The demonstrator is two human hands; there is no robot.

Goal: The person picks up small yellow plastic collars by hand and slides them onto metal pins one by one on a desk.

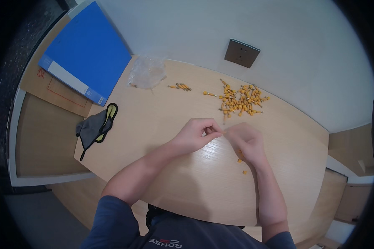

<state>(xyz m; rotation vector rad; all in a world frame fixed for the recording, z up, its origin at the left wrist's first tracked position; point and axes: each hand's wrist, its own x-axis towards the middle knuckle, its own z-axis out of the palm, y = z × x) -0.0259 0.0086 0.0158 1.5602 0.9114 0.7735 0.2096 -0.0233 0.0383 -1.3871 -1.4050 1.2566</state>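
Note:
Over the middle of the table, my left hand (pixel 198 133) is closed in a pinch, with a thin yellowish piece (pixel 225 132) just showing at its fingertips. My right hand (pixel 248 141) faces it close by, smeared by motion, so its grip cannot be made out. Beneath and beside the right wrist lie a few small yellow caps (pixel 244 172). Beyond both hands spreads a heap of small yellow pieces with metal tips (pixel 243 99). To its left, several similar slim pieces (pixel 181 86) lie in a small group.
A crumpled clear plastic bag (pixel 147 72) lies at the back of the table (pixel 153 124). On the left are a grey pouch-like cloth item with black edging (pixel 91 126), a blue binder (pixel 87 50) and a brown envelope (pixel 54 91). A dark socket plate (pixel 242 53) is on the wall behind.

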